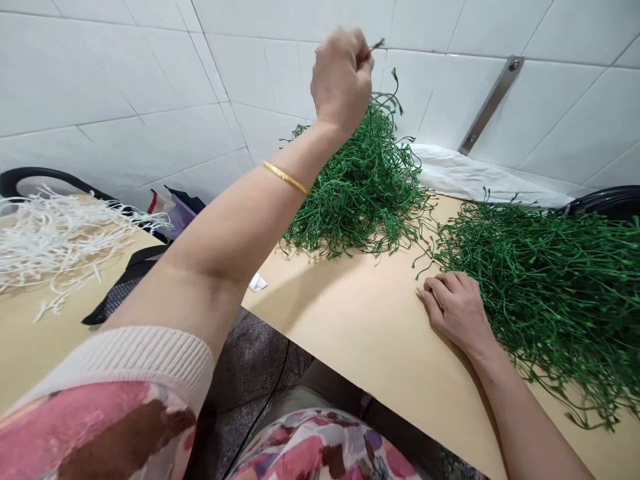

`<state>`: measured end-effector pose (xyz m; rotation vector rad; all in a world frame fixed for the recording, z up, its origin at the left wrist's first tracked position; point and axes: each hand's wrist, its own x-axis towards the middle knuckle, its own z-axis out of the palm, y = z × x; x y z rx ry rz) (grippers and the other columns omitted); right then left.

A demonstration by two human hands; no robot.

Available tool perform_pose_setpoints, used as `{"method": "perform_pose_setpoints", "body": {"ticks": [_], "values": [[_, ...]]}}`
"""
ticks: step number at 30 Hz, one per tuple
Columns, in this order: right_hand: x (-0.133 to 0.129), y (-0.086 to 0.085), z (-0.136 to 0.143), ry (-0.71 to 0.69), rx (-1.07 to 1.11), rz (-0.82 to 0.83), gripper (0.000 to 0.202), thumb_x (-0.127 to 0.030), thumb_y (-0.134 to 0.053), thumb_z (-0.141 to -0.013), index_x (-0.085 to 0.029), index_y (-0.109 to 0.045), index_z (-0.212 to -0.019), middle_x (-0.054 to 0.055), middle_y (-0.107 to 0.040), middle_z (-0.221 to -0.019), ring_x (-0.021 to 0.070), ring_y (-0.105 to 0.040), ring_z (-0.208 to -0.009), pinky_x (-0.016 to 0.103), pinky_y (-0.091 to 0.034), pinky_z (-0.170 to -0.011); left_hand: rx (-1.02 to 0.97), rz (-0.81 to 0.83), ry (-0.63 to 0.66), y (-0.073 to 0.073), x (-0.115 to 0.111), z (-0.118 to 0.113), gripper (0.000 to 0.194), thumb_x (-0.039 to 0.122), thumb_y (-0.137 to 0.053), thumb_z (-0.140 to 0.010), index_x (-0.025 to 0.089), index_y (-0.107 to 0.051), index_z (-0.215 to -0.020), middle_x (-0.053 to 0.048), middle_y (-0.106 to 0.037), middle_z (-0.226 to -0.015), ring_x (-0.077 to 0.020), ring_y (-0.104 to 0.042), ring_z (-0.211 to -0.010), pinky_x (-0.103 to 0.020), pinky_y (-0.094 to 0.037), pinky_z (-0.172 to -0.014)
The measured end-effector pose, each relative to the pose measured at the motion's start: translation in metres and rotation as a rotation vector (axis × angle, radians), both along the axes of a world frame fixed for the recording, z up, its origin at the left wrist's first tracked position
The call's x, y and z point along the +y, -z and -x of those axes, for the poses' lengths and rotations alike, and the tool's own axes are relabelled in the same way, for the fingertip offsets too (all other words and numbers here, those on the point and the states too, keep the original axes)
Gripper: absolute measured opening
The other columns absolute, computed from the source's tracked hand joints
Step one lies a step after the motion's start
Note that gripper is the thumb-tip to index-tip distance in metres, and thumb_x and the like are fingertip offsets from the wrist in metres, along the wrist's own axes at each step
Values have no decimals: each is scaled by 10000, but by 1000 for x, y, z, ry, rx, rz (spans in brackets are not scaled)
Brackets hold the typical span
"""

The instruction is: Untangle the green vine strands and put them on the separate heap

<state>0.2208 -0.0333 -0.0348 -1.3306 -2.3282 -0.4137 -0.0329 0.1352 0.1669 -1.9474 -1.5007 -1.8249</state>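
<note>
My left hand (343, 77) is raised high before the tiled wall, its fingers closed around a thin green strand whose dark tip (379, 44) sticks out to the right. Below and behind it rises a tangled heap of green strands (360, 193) on the tan table (340, 313). My right hand (455, 307) rests on the table with its fingers curled and thumb near them. It lies at the left edge of a second, wider pile of green strands (560, 280). Whether anything is between its fingertips is hidden.
White strands (65, 240) lie on another tan surface at the left. Beside them are a black mesh item (120, 287) and a purple bag (183, 213). White cloth (480, 173) runs along the wall under a metal bracket (493, 103). A gap separates the two surfaces.
</note>
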Motion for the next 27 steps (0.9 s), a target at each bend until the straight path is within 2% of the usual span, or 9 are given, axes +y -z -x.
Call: {"method": "perform_pose_setpoints", "body": {"ticks": [1,3,7,9,11,15,18,23,27], "values": [[0,0,-1,1,6,-5,142,-267,-508,-810,-172,-613,-820,73,-580,-839,216,-464,-884,359,-329,-755,73,-72,33,7,-14,-6,196,124,-475,-775,216,-504,-605,-23,-535,-741,-128,-461,-738,-320,-355,-653],[1,1,-3,-3,14,-21,139,-255,-509,-809,-168,-614,-834,75,-588,-849,218,-469,-893,363,-340,-766,226,-23,121,33,-45,-17,214,132,-412,-799,201,-516,-625,-36,-531,-680,-135,-463,-669,-318,-345,-613],[-1,0,-4,-5,52,-59,130,-218,-496,-816,-165,-612,-843,72,-603,-851,212,-489,-878,348,-367,-759,710,165,269,104,-103,-31,244,107,-361,-787,169,-564,-667,-91,-584,-808,-182,-476,-751,-322,-318,-605],[-5,-4,1,-1,103,-62,131,-206,-485,-823,-165,-609,-837,69,-608,-835,205,-500,-848,340,-381,-746,909,219,292,133,-121,-31,248,112,-357,-790,157,-591,-723,-105,-597,-868,-189,-474,-763,-324,-322,-623],[-9,-11,9,-20,180,-45,137,-199,-471,-831,-167,-604,-832,65,-612,-812,195,-511,-813,334,-394,-738,1034,218,307,152,-130,-28,240,131,-366,-799,148,-606,-805,-114,-597,-918,-195,-480,-790,-323,-329,-641],[-6,-32,35,-81,418,41,160,-224,-449,-842,-177,-599,-809,61,-612,-786,179,-534,-777,315,-423,-718,1122,172,301,167,-134,-23,281,173,-329,-846,142,-605,-892,-122,-592,-920,-203,-488,-816,-323,-323,-642],[13,-40,55,28,671,149,217,-334,-482,-822,-173,-594,-916,71,-614,-857,181,-549,-783,315,-431,-692,1111,128,313,171,-134,-22,288,175,-321,-855,139,-605,-889,-120,-592,-892,-205,-494,-814,-328,-320,-646],[51,-33,83,177,990,478,580,-479,-650,-631,-141,-497,-1077,37,-587,-761,163,-527,-649,306,-409,-592,1086,65,379,175,-135,-23,260,136,-351,-833,122,-610,-852,-122,-596,-830,-201,-511,-814,-329,-360,-688],[60,-26,89,96,1226,605,512,-389,-700,-562,-177,-504,-985,-61,-481,-560,121,-458,-541,258,-356,-520,852,136,475,173,-135,-19,203,149,-394,-809,121,-591,-850,-102,-604,-822,-173,-523,-784,-298,-411,-693]]}}
